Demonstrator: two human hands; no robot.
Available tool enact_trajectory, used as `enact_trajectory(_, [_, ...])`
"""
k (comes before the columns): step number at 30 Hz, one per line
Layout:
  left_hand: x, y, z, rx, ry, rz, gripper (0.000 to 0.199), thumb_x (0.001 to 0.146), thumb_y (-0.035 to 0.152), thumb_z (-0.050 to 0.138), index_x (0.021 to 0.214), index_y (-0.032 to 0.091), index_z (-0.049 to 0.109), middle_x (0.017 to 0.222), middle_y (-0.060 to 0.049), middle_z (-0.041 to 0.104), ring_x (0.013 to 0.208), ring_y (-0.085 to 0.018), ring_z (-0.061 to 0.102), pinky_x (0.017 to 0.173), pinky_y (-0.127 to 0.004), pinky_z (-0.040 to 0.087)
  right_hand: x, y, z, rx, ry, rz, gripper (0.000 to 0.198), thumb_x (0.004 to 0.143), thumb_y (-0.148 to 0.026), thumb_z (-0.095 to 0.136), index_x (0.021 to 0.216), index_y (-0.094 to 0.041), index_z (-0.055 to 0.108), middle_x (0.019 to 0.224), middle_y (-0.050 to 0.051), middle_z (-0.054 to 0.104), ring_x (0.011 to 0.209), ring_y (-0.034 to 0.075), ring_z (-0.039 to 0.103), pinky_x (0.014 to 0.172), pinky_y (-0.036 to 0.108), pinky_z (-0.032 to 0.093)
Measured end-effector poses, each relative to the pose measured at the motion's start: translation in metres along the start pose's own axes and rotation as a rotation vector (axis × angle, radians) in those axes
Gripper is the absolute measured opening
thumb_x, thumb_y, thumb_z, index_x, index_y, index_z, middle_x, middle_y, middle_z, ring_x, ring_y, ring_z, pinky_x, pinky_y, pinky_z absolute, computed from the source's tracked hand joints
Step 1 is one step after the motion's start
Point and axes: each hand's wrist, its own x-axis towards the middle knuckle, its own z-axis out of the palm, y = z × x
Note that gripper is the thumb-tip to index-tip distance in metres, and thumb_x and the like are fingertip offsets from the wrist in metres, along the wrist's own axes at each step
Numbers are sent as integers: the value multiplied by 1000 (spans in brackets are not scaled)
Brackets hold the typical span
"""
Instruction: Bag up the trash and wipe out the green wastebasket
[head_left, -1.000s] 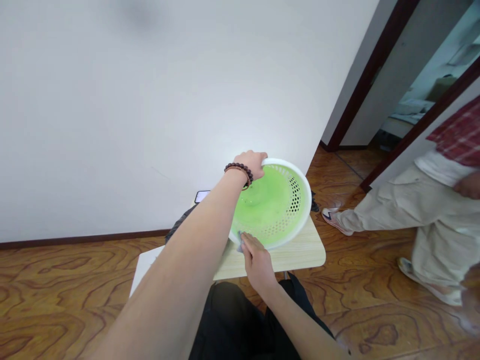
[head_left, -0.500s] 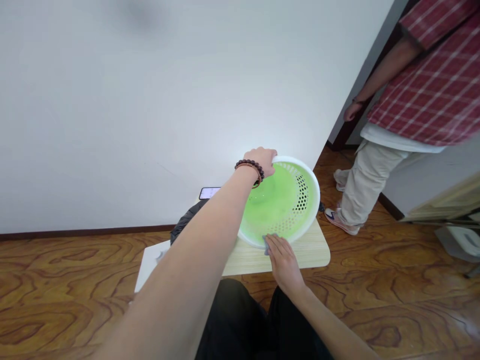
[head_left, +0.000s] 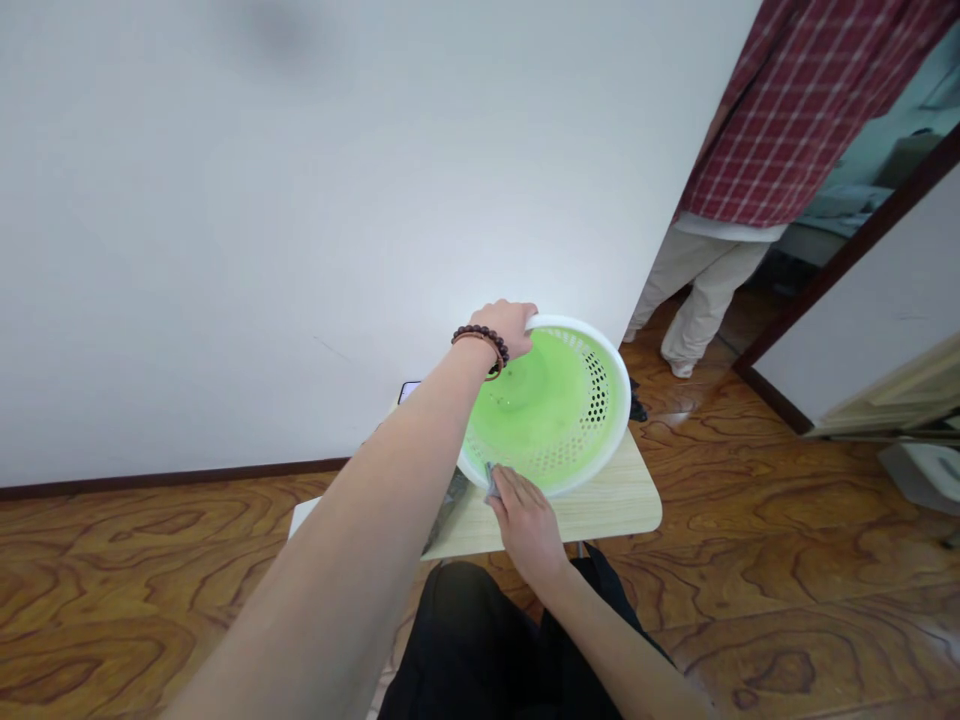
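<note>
Fingers (head_left: 512, 482) pressed together, a person's right hand (head_left: 529, 527) pinches a small grey cloth (head_left: 492, 482) against the near rim of a round green basket (head_left: 544, 405). The left hand (head_left: 506, 322) grips the white rim on the far left side, its fingers curled over the edge and mostly hidden; a beaded bracelet (head_left: 486, 335) and a thinner brown band circle that wrist. The basket, open side up with perforations around its wall, sits over a pale wood-grain desk (head_left: 600, 510), though its underside cannot be seen. The left forearm blocks the basket's left edge and much of the desk.

Behind that forearm, only a corner of a phone (head_left: 409, 390) shows, its screen too small to read. A dark, crumpled item (head_left: 448, 508) lies partly covered between arm and basket; black material (head_left: 637, 402) peeks out on the basket's right, hard to identify. A white surface (head_left: 302, 512) emerges at the left.

Beyond, a bare white wall (head_left: 300, 220) fills the background. At right, a bystander (head_left: 795, 140) in a red plaid shirt, cut off at the top, stands partly before a doorway. A pale container (head_left: 919, 475) is cropped by the right edge.
</note>
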Motion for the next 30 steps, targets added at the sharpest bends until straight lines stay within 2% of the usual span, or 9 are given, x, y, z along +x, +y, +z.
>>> enact_trajectory(6, [0, 4, -1, 14, 5, 4, 32, 72, 33, 42, 101, 28, 55, 84, -5, 60, 74, -21, 58, 59, -29, 43, -26, 60, -45, -207, -105, -180, 41, 87, -15, 39, 128, -17, 41, 124, 7, 51, 118, 19, 41, 102, 38, 32])
enact_trajectory(9, [2, 7, -1, 15, 0, 14, 32, 71, 32, 42, 101, 27, 55, 85, -5, 60, 74, -21, 58, 59, -30, 44, -30, 76, -60, -240, -130, -186, 42, 86, -13, 39, 128, -18, 41, 125, 7, 50, 120, 19, 39, 102, 40, 32])
enact_trajectory(11, [3, 9, -1, 14, -12, 10, 35, 71, 31, 42, 103, 26, 54, 88, -6, 60, 76, -21, 58, 60, -30, 44, -30, 76, -61, -215, -123, -151, 42, 86, -12, 38, 128, -18, 42, 125, 6, 50, 120, 19, 38, 103, 41, 31])
enact_trajectory(15, [4, 11, 0, 19, -19, 0, 36, 72, 30, 43, 106, 25, 53, 91, -6, 60, 78, -21, 57, 63, -30, 44, -25, 54, -42, -54, -81, -46, 40, 87, -11, 35, 126, -19, 44, 123, 6, 51, 119, 18, 40, 103, 41, 31])
enact_trajectory(22, [0, 10, -3, 20, -33, -32, 36, 74, 33, 41, 108, 27, 52, 94, -6, 59, 82, -22, 57, 67, -32, 45, 17, -18, -7, 283, 58, 91, 40, 89, -20, 33, 128, -21, 41, 125, 4, 49, 116, 17, 44, 98, 35, 38])
enact_trajectory(26, [1, 11, -2, 10, -54, -46, 38, 73, 30, 41, 109, 26, 53, 98, -7, 59, 86, -23, 56, 70, -33, 44, 43, -45, -5, 277, 117, 166, 44, 90, -22, 31, 134, -22, 31, 125, 4, 50, 113, 16, 47, 91, 30, 44])
enact_trajectory(30, [3, 11, -2, 0, -71, -54, 38, 72, 29, 42, 109, 26, 54, 100, -7, 59, 88, -23, 55, 72, -33, 43, 41, -40, -6, 221, 82, 140, 46, 90, -23, 33, 135, -21, 28, 124, 5, 51, 112, 17, 48, 89, 31, 45])
